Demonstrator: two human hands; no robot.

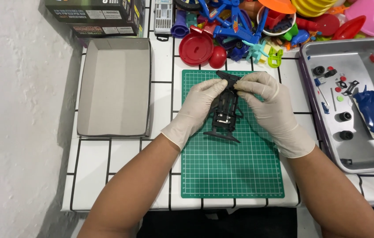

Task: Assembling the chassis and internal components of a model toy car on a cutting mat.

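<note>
Holding a black toy car chassis (pixel 225 108) above the green cutting mat (pixel 235 172), both gloved hands meeting over its upper end. Left hand (pixel 198 108) cupped along the frame's left side, fingers (pixel 215 88) curled and pressed against it, likely to steady the piece. Right hand (pixel 266 103) coming in from the other side, fingers (pixel 245 86) pinching the narrow top part of the frame, thumb and forefinger close together; kept near the eyes and central, probably for a clear look at the small fittings. Lower end of the frame tilted down towards the mat, whether touching it or just above it cannot be told.

Set to the right on the desk (pixel 121 163), a metal tray (pixel 363 156) with a blue car body shell (pixel 372 110), black wheels (pixel 345 116) and small loose bits, seemingly kept there so nothing rolls off. Lying to the left, an open grey cardboard box (pixel 116 88). Heaped at the far edge, a pile of bright plastic toys (pixel 257 26), well apart from the hands.
</note>
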